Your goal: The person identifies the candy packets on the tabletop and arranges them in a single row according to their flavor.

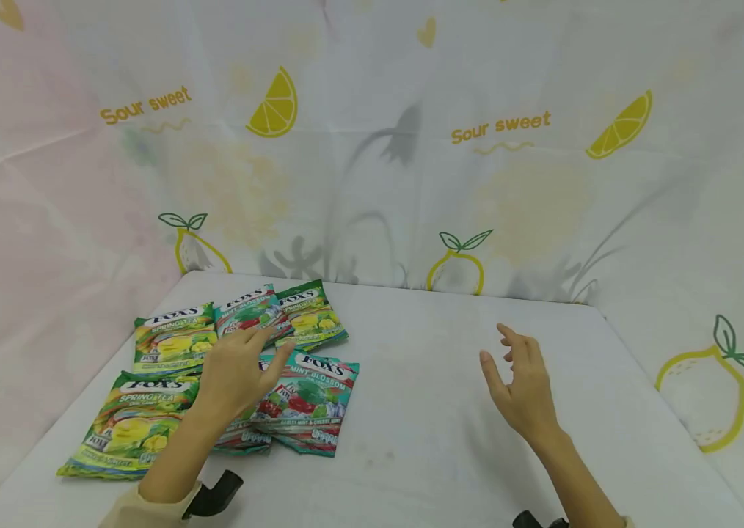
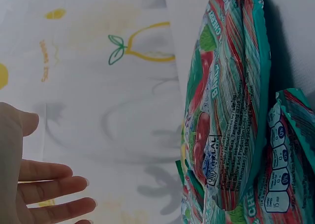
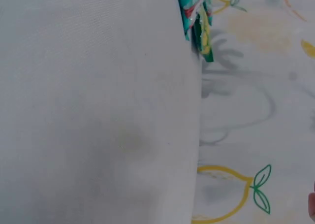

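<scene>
My left hand (image 1: 236,370) hovers over the candy bags with relaxed fingers and holds nothing. In the left wrist view its fingers (image 2: 54,189) extend apart from a teal Mint Blossom bag (image 2: 229,106). That bag, the front right one (image 1: 309,403) in the head view, overlaps another Mint Blossom bag (image 1: 243,438) partly hidden by the hand. A third teal bag (image 1: 249,312) lies behind. Yellow-green Spring Tea bags lie at the front left (image 1: 128,425), back left (image 1: 174,341) and back right (image 1: 309,315). My right hand (image 1: 524,385) is over the table's right side, fingers loosely bent, holding nothing.
A white table (image 1: 411,455) carries the bags on its left half. Behind it hangs a pale cloth (image 1: 372,183) printed with lemons and "Sour sweet" lettering. Black wrist mounts (image 1: 213,495) show by the forearms.
</scene>
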Demonstrator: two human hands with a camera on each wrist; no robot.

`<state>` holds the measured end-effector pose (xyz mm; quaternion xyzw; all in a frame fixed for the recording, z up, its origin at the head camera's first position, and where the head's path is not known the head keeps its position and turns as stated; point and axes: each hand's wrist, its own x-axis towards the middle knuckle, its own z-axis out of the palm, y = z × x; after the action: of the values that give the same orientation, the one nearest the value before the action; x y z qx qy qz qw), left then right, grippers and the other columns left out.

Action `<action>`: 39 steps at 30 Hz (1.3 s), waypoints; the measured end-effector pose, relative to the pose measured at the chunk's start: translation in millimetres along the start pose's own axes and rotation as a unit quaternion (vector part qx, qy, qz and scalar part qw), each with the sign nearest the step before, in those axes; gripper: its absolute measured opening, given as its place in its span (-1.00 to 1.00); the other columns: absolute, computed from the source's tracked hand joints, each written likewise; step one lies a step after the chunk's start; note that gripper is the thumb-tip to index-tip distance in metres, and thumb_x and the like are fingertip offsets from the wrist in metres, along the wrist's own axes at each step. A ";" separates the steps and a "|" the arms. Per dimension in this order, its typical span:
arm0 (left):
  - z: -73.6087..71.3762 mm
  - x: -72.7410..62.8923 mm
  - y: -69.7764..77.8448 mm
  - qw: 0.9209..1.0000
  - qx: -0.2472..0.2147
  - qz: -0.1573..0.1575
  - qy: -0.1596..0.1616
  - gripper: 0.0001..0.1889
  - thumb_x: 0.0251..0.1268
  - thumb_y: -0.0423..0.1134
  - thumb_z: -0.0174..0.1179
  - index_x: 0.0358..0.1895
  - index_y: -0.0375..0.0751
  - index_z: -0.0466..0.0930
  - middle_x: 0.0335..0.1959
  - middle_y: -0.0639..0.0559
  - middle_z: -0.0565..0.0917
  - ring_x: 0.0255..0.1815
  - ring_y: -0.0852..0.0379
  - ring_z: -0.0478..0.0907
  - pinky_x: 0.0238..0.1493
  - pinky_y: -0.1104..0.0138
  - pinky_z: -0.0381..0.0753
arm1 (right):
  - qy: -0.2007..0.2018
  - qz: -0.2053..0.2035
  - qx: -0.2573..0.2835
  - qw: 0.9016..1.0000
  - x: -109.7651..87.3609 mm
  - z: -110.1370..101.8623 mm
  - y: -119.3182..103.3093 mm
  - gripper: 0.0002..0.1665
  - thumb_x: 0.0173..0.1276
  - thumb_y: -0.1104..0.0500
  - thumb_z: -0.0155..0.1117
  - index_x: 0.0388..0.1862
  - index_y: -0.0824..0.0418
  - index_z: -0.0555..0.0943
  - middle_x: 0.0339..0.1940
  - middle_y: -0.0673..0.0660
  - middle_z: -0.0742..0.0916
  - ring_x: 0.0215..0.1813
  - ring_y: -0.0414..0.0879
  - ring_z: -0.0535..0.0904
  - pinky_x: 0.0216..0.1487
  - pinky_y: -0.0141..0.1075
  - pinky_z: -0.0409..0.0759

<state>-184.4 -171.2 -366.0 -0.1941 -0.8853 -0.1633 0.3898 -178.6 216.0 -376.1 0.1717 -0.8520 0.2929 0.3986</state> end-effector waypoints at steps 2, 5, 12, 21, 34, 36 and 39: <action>-0.3 -1.1 0.3 1.000 -0.002 0.000 -0.001 -0.53 0.27 0.08 0.10 -0.20 -0.33 0.68 -0.33 -0.23 0.70 -0.37 -0.19 0.63 -0.41 0.02 0.60 | -0.001 0.002 0.000 1.000 -0.7 1.5 -1.2 -0.47 0.15 0.27 0.26 0.11 0.40 0.46 -0.23 0.31 0.55 -0.36 0.00 0.44 -0.40 -0.21 0.45; -1.3 -3.0 0.7 1.000 -0.004 -0.001 -0.003 -0.59 0.21 0.01 0.17 -0.22 -0.33 0.68 -0.34 -0.22 0.70 -0.36 -0.18 0.63 -0.40 0.03 0.60 | -0.011 0.006 0.005 1.000 -2.7 4.3 -3.1 -0.49 0.15 0.27 0.26 0.10 0.40 0.46 -0.26 0.28 0.56 -0.37 -0.07 0.41 -0.42 -0.25 0.45; -6.2 -8.7 2.1 0.999 0.007 -0.032 -0.023 -0.63 0.08 -0.11 0.27 -0.15 -0.35 0.67 -0.28 -0.24 0.69 -0.31 -0.21 0.62 -0.36 0.00 0.59 | -0.041 0.010 0.013 0.999 -7.9 12.0 -8.5 -0.49 0.16 0.27 0.27 0.10 0.40 0.46 -0.29 0.23 0.57 -0.37 -0.09 0.40 -0.42 -0.29 0.46; -4.6 -17.3 1.8 0.999 0.002 -0.043 -0.033 -0.63 0.13 -0.09 0.25 -0.21 -0.39 0.66 -0.30 -0.25 0.70 -0.36 -0.19 0.63 -0.38 0.02 0.60 | -0.049 0.006 0.024 0.998 -15.6 20.4 -15.6 -0.52 0.14 0.28 0.28 0.06 0.40 0.49 -0.37 0.12 0.55 -0.41 -0.12 0.38 -0.43 -0.32 0.45; -3.2 -30.7 4.9 0.997 0.015 -0.062 -0.047 -0.64 0.06 -0.10 0.30 -0.22 -0.38 0.68 -0.31 -0.24 0.70 -0.37 -0.18 0.64 -0.46 0.04 0.60 | -0.076 0.015 0.054 0.996 -30.1 37.6 -30.6 -0.53 0.16 0.28 0.29 0.07 0.37 0.49 -0.38 0.02 0.51 -0.41 -0.18 0.37 -0.45 -0.38 0.42; -3.3 -33.1 5.5 0.996 0.021 -0.069 -0.055 -0.63 0.04 -0.10 0.32 -0.23 -0.37 0.68 -0.32 -0.23 0.71 -0.38 -0.18 0.64 -0.46 0.05 0.60 | -0.081 0.014 0.061 0.995 -31.5 40.1 -32.9 -0.53 0.16 0.28 0.29 0.07 0.37 0.49 -0.38 0.00 0.51 -0.42 -0.19 0.37 -0.46 -0.40 0.40; -3.8 -36.8 6.3 0.993 0.024 -0.087 -0.073 -0.63 0.08 -0.07 0.30 -0.23 -0.35 0.68 -0.35 -0.20 0.71 -0.42 -0.16 0.63 -0.47 0.07 0.60 | -0.090 0.012 0.070 0.993 -33.7 43.7 -35.8 -0.53 0.17 0.28 0.29 0.07 0.38 0.48 -0.38 -0.01 0.50 -0.43 -0.19 0.36 -0.47 -0.42 0.38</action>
<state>-156.2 -175.3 -390.5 -0.1188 -0.9285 -0.1605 0.3129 -164.0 162.6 -411.7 0.2149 -0.8636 0.3399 0.3041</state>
